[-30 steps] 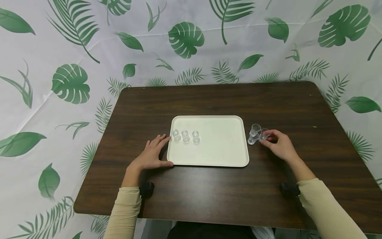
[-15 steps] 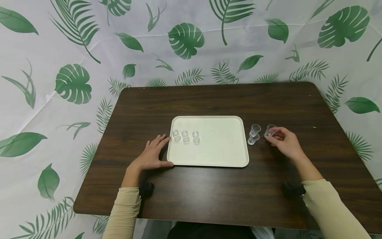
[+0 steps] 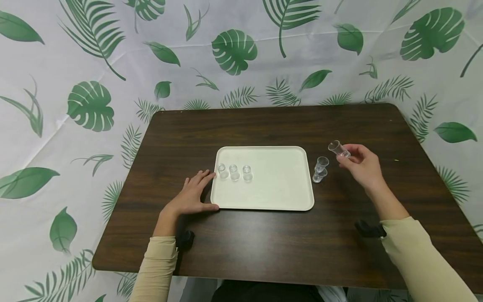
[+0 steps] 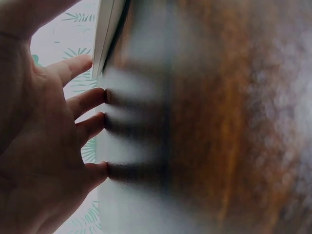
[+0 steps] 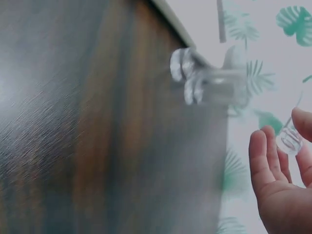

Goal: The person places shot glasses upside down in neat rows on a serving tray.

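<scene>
My right hand (image 3: 361, 164) pinches a clear shot glass (image 3: 338, 148) near its base, tilted, above the table right of the tray. In the right wrist view the base of that glass (image 5: 289, 141) shows between thumb and fingers. Two more clear glasses (image 3: 320, 169) stand close together on the table beside the tray's right edge. On the cream tray (image 3: 279, 180), three small clear glasses (image 3: 235, 172) form a row at the left. My left hand (image 3: 191, 196) lies spread at the tray's left edge, thumb at the near corner; its fingertips rest on the table in the left wrist view.
The dark wood table (image 3: 264, 247) reaches well past the tray on all sides. Behind it hangs a white cloth (image 3: 196, 67) printed with green leaves.
My right hand has drawn a glass away from the other two, then lifted it and tipped its rim toward the left. The left hand and the tray stay put.
</scene>
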The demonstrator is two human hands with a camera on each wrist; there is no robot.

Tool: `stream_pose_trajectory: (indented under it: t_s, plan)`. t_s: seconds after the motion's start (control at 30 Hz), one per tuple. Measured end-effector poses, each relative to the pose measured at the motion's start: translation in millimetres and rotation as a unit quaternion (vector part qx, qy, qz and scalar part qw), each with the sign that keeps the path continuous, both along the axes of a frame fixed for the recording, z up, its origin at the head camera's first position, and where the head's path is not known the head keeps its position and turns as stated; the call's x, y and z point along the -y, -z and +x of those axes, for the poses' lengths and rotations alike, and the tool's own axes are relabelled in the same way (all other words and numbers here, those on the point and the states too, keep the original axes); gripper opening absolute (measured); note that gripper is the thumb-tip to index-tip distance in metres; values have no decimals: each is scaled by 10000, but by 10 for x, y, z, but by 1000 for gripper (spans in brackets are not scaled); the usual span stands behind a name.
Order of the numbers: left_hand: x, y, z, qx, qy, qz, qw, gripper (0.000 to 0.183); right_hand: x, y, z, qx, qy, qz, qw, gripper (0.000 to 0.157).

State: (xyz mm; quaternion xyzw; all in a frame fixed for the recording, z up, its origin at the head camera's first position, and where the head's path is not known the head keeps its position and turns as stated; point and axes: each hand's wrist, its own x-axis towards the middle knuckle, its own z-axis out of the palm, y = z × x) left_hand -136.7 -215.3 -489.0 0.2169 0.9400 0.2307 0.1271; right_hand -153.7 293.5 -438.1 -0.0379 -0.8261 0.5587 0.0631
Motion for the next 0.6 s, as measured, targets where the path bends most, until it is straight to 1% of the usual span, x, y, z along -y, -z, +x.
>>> stream_pose_trajectory:
  t_s: [0.1,0.2,0.33,0.47,0.6]
  plan:
    - [-4,1,-5,-3,13,4,10000,108,121,-76,-37,-230,-124,188,9995,39]
    - [2,-7,-2,-4,23,63,10000,108,266,-136,-82,-427,-254,709,9962,35]
    - [5,-15,-2,-27,55,103,9999,109,456,-152,-145,-540,-549,1367,9876,33]
    - [2,-10,-3,-35,58,60,10000,108,670,-137,-197,-527,-931,1648,9805,32]
    - [-2,-16,7,-11,26,52,10000,108,922,-104,-215,-458,-1246,1657,9772,34]
